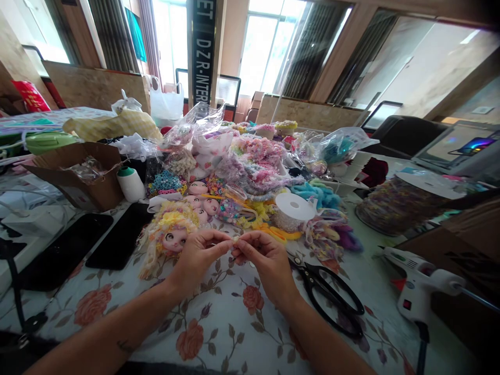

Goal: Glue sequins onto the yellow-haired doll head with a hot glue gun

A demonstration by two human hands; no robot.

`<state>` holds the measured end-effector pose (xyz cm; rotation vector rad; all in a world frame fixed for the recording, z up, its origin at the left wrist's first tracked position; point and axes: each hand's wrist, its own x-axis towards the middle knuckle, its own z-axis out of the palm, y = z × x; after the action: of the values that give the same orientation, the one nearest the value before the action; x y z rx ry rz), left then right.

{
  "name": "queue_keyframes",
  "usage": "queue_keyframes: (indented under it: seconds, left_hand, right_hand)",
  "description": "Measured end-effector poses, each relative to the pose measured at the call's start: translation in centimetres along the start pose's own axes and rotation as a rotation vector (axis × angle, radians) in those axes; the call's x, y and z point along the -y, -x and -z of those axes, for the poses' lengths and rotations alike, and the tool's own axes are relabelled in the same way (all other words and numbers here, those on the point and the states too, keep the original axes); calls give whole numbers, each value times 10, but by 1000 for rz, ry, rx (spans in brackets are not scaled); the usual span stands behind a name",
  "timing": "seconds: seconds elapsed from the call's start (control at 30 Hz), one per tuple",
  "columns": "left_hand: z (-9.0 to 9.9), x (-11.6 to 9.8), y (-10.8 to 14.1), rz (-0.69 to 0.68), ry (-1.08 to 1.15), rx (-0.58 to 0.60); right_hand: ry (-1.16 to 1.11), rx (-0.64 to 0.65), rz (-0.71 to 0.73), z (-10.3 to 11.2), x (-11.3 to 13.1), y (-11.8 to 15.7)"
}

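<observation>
A: Grip condition?
B: Left hand (201,251) and right hand (269,255) both pinched narrow, fingertips on a small pale piece (236,238), too small to identify.
A: Position?
B: Just below frame centre; black scissors (308,275) lower right, doll head (174,241) left of centre.

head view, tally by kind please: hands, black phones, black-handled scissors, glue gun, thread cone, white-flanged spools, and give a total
Hands, left hand and right hand: 2
Black phones: 2
Black-handled scissors: 1
Glue gun: 1
Thread cone: 1
White-flanged spools, clearly visible: 2
Total: 9
</observation>
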<state>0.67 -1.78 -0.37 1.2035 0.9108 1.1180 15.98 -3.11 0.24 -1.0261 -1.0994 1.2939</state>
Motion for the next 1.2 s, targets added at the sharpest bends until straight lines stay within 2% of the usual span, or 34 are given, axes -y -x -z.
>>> queue_keyframes:
  seconds: [0.6,1.2]
  left_hand:
    - [-1,-2,0,-37,-51,13]
    - [0,-1,-1,-58,-14,66]
  right_hand:
    - [-29,-39,-35,-4,2,2]
    - [-110,-21,-49,-5,0,3]
